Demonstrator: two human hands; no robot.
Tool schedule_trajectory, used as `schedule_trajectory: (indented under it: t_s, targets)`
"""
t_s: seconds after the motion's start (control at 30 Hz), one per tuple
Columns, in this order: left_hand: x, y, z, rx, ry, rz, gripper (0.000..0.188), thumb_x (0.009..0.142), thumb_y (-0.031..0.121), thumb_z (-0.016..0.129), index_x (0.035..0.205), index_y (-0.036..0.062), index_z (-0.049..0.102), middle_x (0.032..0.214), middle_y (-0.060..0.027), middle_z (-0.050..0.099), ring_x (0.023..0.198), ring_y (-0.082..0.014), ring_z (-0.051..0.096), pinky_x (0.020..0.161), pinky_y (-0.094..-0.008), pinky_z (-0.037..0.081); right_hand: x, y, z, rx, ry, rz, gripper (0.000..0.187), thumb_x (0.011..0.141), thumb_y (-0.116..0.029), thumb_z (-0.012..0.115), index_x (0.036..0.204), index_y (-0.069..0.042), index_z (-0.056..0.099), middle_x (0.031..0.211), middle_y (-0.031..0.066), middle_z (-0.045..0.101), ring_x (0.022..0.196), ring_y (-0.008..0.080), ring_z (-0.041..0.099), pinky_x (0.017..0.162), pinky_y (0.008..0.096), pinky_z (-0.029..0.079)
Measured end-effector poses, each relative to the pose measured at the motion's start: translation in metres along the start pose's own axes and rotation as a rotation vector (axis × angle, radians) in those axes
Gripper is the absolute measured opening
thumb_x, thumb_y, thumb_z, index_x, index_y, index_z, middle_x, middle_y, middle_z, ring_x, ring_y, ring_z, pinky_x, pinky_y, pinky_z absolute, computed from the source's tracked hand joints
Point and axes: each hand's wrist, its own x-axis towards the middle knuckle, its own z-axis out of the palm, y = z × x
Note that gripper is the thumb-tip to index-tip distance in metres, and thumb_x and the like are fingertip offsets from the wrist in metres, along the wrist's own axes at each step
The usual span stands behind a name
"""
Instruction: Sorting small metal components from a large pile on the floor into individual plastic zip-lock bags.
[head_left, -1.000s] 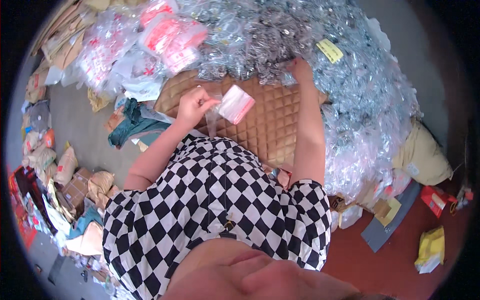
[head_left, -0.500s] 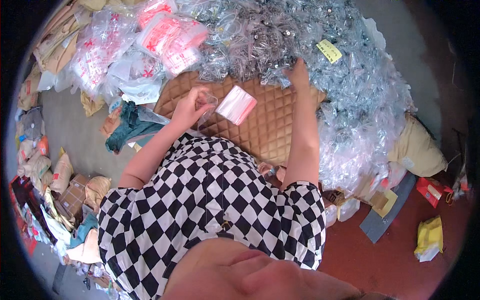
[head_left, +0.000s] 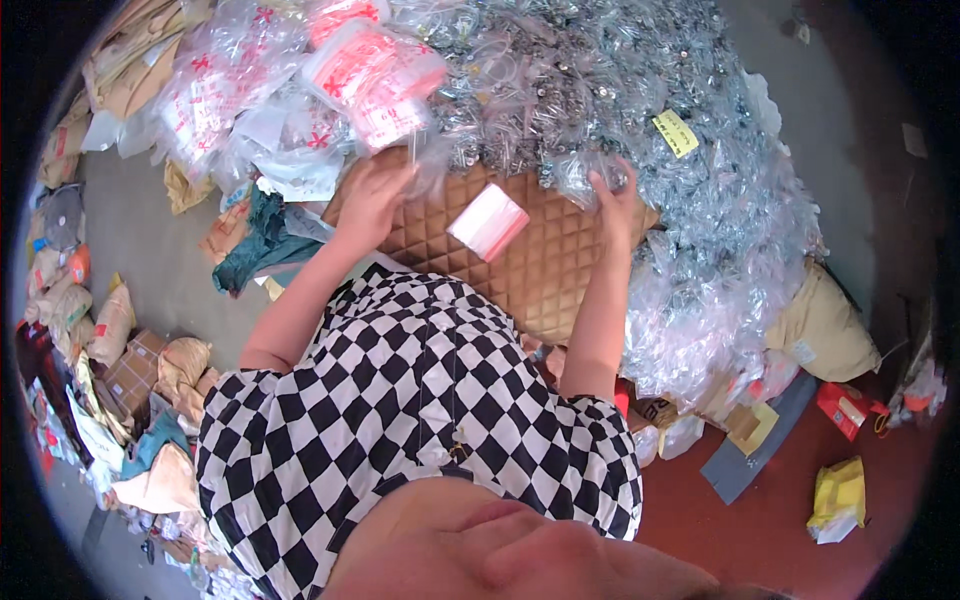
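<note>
My left hand [head_left: 375, 205] is closed on a small clear plastic bag [head_left: 430, 168], its far end blurred by motion. My right hand [head_left: 616, 200] curls its fingers round some clear plastic pieces [head_left: 573, 180] at the near edge of a big heap. The heap [head_left: 560, 85] is made of many clear pieces with small dark parts among them. Between my hands, a stack of small flat bags with red edges [head_left: 488, 222] lies on a brown quilted cover [head_left: 540, 270].
Large clear bags with red print [head_left: 375, 70] lie at the far left of the heap. A yellow note [head_left: 675, 134] rests on the heap. Dark green cloth [head_left: 265, 240] lies at left, near cartons [head_left: 133, 375] and sacks. A yellow bag [head_left: 838, 495] is on the red floor at right.
My right hand has drawn back toward me from the heap, with clear plastic pieces now in its fingers. My left hand has moved farther away with the small bag.
</note>
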Motion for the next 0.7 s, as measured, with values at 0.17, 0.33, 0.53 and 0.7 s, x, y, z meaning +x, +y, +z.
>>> schedule_trajectory:
  t_s: [0.17, 0.33, 0.53, 0.7]
  targets:
    - [0.005, 0.024, -0.003, -0.143, -0.507, -0.319, 0.069, 0.09, 0.024, 0.062, 0.151, 0.026, 0.029, 0.067, -0.0115, 0.063, 0.06, -0.0318, 0.063, 0.055, -0.0437, 0.048, 0.07, 0.006, 0.063, -0.498, -0.336, -0.252, 0.081, 0.072, -0.013, 0.083, 0.142, -0.004, 0.043, 0.121, 0.0141, 0.062, 0.109, 0.0212, 0.06, 0.09, 0.0316, 0.05]
    - [-0.008, 0.017, 0.015, -0.11, -0.385, -0.149, 0.042, 0.088, 0.018, 0.058, 0.13, 0.02, 0.056, 0.084, -0.016, 0.068, 0.076, -0.0355, 0.066, 0.068, -0.0453, 0.052, 0.134, 0.001, 0.15, -0.437, -0.251, -0.009, 0.088, 0.064, -0.017, 0.086, 0.138, 0.001, 0.044, 0.11, 0.0143, 0.069, 0.1, 0.0264, 0.065, 0.087, 0.0378, 0.051]
    - [-0.001, 0.036, -0.003, -0.154, -0.183, -0.122, 0.034, 0.077, 0.002, 0.062, 0.109, 0.0131, 0.069, 0.092, -0.0125, 0.067, 0.082, -0.0345, 0.064, 0.072, -0.0422, 0.051, 0.185, 0.008, 0.182, -1.149, -0.11, -0.195, 0.061, 0.066, -0.03, 0.084, 0.112, 0.003, 0.062, 0.098, 0.0189, 0.07, 0.09, 0.0336, 0.068, 0.08, 0.0431, 0.053]
    - [-0.017, 0.023, 0.005, -0.291, -0.073, -0.236, 0.024, 0.086, 0.003, 0.062, 0.109, 0.0077, 0.066, 0.098, -0.0111, 0.064, 0.092, -0.0325, 0.061, 0.078, -0.0393, 0.05, 0.159, 0.002, 0.163, -1.067, -0.036, -0.476, 0.05, 0.068, -0.029, 0.079, 0.105, 0.0, 0.064, 0.096, 0.0218, 0.069, 0.09, 0.0392, 0.066, 0.079, 0.0475, 0.051]
